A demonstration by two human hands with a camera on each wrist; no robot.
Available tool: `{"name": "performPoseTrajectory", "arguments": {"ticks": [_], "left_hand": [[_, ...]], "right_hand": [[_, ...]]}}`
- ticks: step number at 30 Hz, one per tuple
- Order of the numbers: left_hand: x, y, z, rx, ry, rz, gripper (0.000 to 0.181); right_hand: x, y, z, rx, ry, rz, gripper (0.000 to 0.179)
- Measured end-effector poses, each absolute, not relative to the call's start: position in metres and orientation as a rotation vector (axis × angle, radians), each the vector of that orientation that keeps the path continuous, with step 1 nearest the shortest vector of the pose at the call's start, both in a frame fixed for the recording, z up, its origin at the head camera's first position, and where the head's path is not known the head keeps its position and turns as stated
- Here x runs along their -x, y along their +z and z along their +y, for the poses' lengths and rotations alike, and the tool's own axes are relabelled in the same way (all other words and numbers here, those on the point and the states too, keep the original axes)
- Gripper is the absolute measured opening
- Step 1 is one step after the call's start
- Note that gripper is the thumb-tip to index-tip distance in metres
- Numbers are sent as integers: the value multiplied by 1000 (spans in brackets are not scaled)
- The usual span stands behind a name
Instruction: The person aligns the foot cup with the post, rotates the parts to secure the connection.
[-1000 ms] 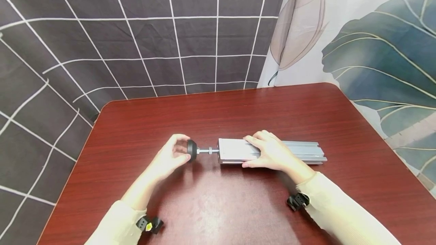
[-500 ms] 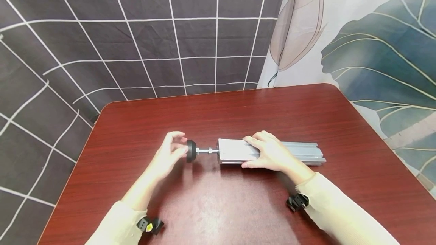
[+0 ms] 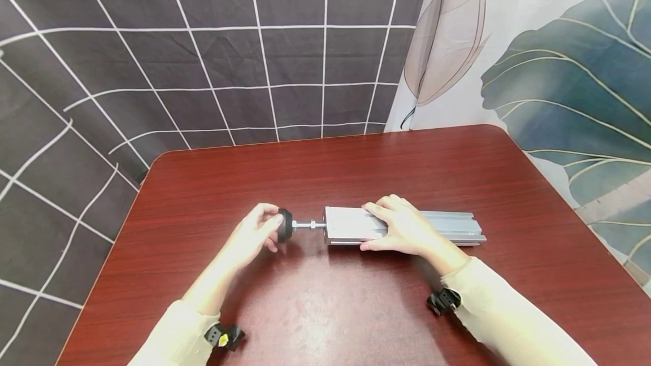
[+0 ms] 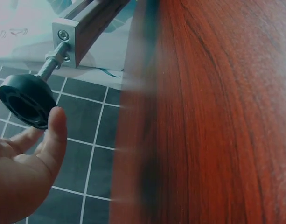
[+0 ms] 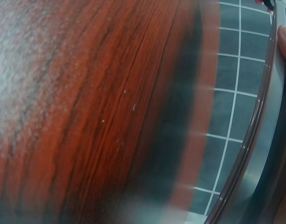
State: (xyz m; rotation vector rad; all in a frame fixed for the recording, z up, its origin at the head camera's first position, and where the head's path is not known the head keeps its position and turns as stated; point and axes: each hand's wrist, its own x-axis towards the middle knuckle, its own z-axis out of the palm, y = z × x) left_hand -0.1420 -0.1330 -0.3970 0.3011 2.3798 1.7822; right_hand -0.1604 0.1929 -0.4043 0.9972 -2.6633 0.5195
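Observation:
An aluminium extrusion (image 3: 351,223) lies lengthwise on the table. From its left end a threaded rod (image 3: 304,225) with nuts sticks out, ending in a black round levelling foot (image 3: 286,226). My left hand (image 3: 249,239) pinches the rim of that foot between thumb and fingers. The left wrist view shows the thumb (image 4: 58,122) against the foot's edge and the foot's hollow underside (image 4: 28,105). My right hand (image 3: 399,227) grips the extrusion from above near its middle, thumb on the near side. In the right wrist view the extrusion's side (image 5: 268,140) shows, with a fingertip at the edge.
The reddish-brown wooden table (image 3: 315,174) extends around the extrusion. A dark curtain with white grid lines (image 3: 218,61) hangs behind it, and a leaf-patterned curtain (image 3: 559,83) hangs at the right. Black wrist cameras (image 3: 444,301) sit at both cuffs.
My left fingers have loosened around the foot, turned, and closed on its rim again, the thumb now higher. My right hand and the extrusion stay almost where they were.

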Motion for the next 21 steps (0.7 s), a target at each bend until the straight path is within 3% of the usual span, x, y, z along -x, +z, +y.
{"name": "performPoseTrajectory", "arguments": {"ticks": [12, 21], "left_hand": [[141, -399, -135, -754, 1826, 2461, 54], [142, -395, -132, -261, 1791, 2411, 38]], "right_hand": [[161, -407, 195, -983, 522, -2676, 76], [161, -408, 194, -983, 519, -2674, 76]]}}
